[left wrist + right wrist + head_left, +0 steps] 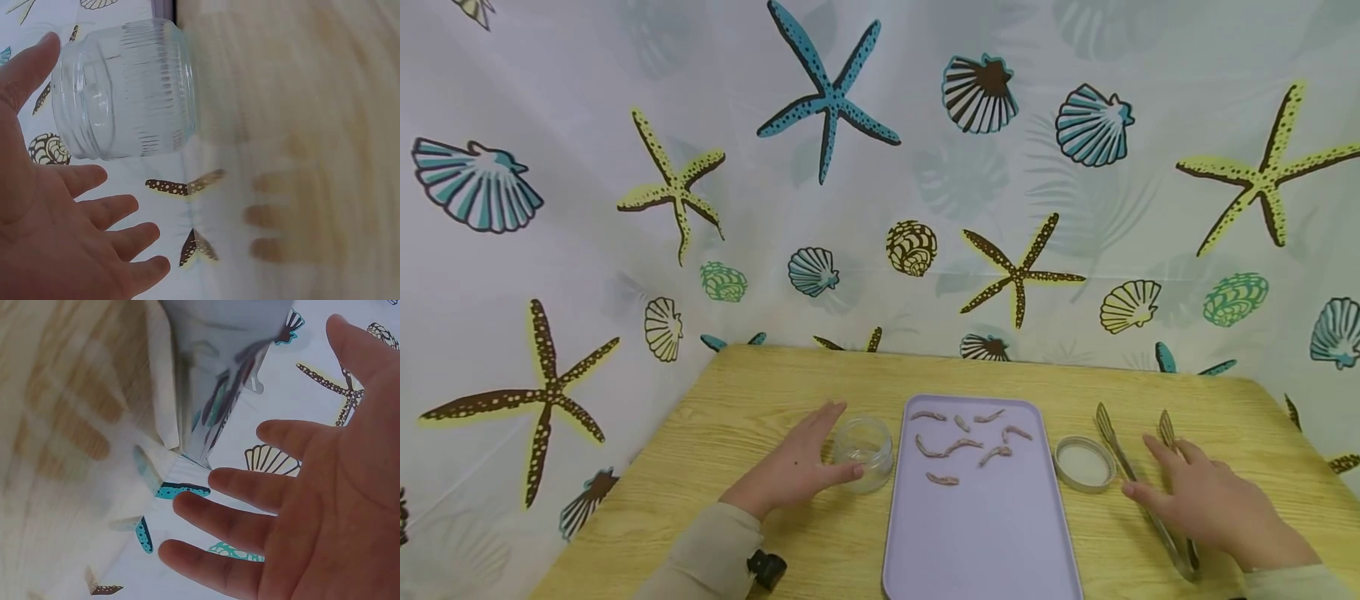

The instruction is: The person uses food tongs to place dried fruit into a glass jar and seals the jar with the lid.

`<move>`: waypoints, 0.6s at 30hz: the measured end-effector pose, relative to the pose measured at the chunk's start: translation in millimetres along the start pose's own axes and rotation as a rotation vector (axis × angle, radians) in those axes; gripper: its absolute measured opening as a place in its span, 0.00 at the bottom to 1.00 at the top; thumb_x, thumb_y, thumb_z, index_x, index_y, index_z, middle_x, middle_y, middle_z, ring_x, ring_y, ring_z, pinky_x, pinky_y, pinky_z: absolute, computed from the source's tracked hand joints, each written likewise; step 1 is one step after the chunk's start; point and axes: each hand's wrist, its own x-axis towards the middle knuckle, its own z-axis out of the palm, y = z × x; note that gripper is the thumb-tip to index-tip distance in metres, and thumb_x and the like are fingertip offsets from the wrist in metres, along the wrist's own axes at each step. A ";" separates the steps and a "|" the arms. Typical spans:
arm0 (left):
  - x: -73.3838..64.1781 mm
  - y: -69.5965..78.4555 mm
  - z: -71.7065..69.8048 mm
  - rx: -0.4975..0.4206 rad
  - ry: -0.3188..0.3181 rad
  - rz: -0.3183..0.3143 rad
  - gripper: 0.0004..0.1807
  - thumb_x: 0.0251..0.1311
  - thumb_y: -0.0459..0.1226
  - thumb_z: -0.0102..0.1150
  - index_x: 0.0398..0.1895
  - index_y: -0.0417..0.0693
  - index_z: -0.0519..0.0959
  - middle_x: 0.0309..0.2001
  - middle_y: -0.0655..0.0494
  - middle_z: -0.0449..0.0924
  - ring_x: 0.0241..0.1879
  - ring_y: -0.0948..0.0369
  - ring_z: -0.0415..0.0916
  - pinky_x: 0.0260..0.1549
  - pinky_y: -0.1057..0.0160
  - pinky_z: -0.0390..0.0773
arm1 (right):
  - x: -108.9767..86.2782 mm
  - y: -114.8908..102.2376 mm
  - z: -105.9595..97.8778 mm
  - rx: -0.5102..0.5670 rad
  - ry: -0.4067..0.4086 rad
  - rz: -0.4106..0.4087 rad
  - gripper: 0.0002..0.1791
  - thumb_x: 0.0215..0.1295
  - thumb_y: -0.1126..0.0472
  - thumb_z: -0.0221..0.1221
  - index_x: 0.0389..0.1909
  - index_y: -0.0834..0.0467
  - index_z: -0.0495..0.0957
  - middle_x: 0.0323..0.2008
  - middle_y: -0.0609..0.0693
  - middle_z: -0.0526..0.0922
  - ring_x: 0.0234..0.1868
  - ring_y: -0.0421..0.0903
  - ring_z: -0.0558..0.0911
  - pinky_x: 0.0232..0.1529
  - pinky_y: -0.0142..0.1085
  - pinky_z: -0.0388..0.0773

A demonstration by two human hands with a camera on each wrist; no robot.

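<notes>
1. Head view: the left hand has thumb and fingers well apart beside the glass jar; it is clamped on nothing, though I cannot tell whether the thumb touches.
2. The jar stands upright and uncovered, just outside the tray's left edge. It should be light, rigid, slick and breakable; best taken round its ribbed body, below the neck.
3. The right hand, fingers apart, is over the metal tongs; contact cannot be told. They look light, smooth and springy; pinch both arms midway between bend and tips.
4. A round lid lies between the tongs and the tray's right edge.
5. Shrivelled strips, probably light and brittle, lie towards the far edge of the lilac tray.
</notes>
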 end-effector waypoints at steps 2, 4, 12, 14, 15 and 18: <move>1.7 -2.7 1.4 -0.059 -0.022 -0.013 0.58 0.58 0.64 0.65 0.82 0.50 0.48 0.80 0.45 0.46 0.78 0.45 0.44 0.70 0.38 0.51 | 1.5 0.9 0.6 0.013 -0.028 0.012 0.60 0.65 0.21 0.46 0.76 0.70 0.53 0.62 0.83 0.63 0.51 0.79 0.75 0.35 0.67 0.76; 3.2 -4.8 2.8 -0.105 -0.040 -0.030 0.58 0.57 0.62 0.67 0.82 0.52 0.47 0.80 0.46 0.47 0.78 0.46 0.45 0.70 0.39 0.52 | 2.8 1.7 1.6 0.020 -0.052 0.027 0.63 0.65 0.21 0.46 0.75 0.75 0.51 0.60 0.84 0.65 0.49 0.77 0.77 0.36 0.66 0.76; 10.4 -10.8 9.3 -0.234 -0.095 -0.058 0.59 0.57 0.56 0.72 0.83 0.54 0.44 0.80 0.49 0.47 0.77 0.47 0.46 0.71 0.40 0.51 | 5.0 5.3 5.3 0.043 -0.090 0.083 0.69 0.61 0.19 0.49 0.70 0.83 0.49 0.55 0.82 0.71 0.49 0.73 0.79 0.32 0.60 0.79; 12.2 -12.7 12.1 -0.265 -0.101 -0.062 0.60 0.56 0.55 0.73 0.83 0.56 0.43 0.80 0.49 0.47 0.77 0.47 0.47 0.71 0.40 0.51 | 5.3 5.7 5.9 0.046 -0.096 0.092 0.71 0.60 0.19 0.49 0.70 0.84 0.47 0.55 0.81 0.73 0.49 0.72 0.80 0.32 0.58 0.79; 13.2 -13.5 13.6 -0.283 -0.101 -0.063 0.61 0.56 0.54 0.73 0.83 0.56 0.42 0.80 0.49 0.48 0.77 0.47 0.47 0.71 0.40 0.51 | 5.2 5.7 6.1 0.047 -0.101 0.096 0.71 0.59 0.19 0.50 0.70 0.84 0.46 0.55 0.80 0.73 0.49 0.72 0.80 0.31 0.58 0.79; 14.8 -14.5 17.5 -0.335 -0.091 -0.066 0.62 0.54 0.53 0.75 0.83 0.59 0.42 0.80 0.48 0.48 0.77 0.46 0.48 0.71 0.39 0.51 | 4.9 5.1 6.1 0.045 -0.114 0.109 0.73 0.57 0.18 0.51 0.70 0.84 0.45 0.55 0.79 0.75 0.48 0.71 0.81 0.31 0.57 0.79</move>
